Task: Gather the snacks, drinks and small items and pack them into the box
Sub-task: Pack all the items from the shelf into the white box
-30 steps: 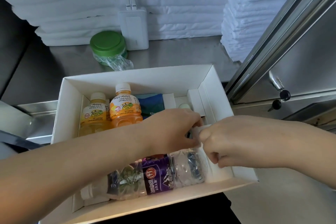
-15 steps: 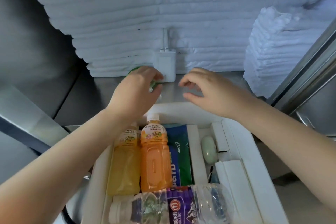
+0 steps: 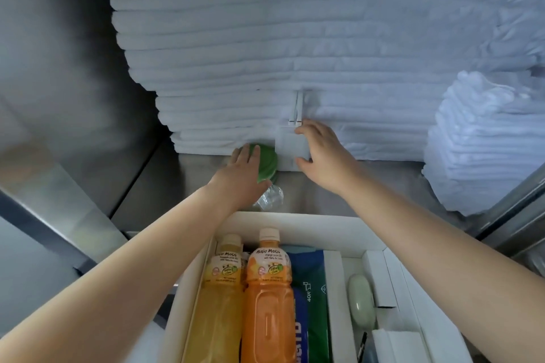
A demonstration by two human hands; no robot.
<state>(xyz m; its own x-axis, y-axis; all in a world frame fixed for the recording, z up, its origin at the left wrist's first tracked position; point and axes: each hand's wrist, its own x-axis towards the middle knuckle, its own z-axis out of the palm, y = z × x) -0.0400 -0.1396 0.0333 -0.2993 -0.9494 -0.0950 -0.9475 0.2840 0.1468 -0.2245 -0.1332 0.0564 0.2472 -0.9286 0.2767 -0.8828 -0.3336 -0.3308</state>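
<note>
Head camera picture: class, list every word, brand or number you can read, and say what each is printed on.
"MOGU MOGU": label of the orange juice bottle.
"MOGU": part of the label on the yellow juice bottle, the rest partly hidden.
"40": on the green packet, beside a small icon.
Small print under both bottle brands: too small to read.
White letters on the blue packet: cut off, unreadable.

Stacked white towels (image 3: 295,38) on steel counter (image 3: 188,183).

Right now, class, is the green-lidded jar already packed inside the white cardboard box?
No, the green-lidded jar sits on the steel counter beyond the white cardboard box, under the left hand.
</note>
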